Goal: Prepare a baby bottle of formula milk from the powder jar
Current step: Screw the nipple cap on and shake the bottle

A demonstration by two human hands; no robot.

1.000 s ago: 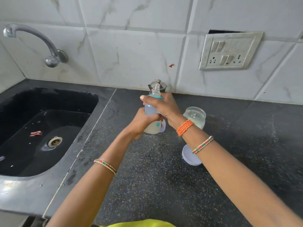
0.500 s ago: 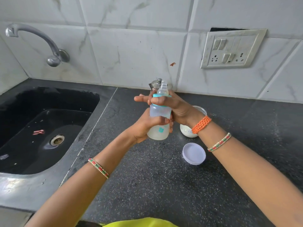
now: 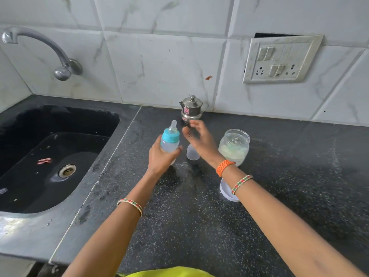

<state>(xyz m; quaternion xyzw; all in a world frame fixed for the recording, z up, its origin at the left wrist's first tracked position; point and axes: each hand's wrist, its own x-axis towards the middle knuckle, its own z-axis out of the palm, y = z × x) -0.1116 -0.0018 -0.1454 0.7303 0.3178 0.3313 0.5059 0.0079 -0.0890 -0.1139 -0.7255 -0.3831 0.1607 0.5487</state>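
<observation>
Teal-collared baby bottle point(image 3: 170, 141): upright, gripped in left hand point(image 3: 161, 159) fingers. Right hand point(image 3: 200, 141): fingers spread, empty, just right of the teat. Open powder jar point(image 3: 234, 146) beyond its wrist; clear cap point(image 3: 192, 152) beneath the palm.

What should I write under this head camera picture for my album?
Left hand holds the baby bottle; open right hand hovers beside it.
</observation>
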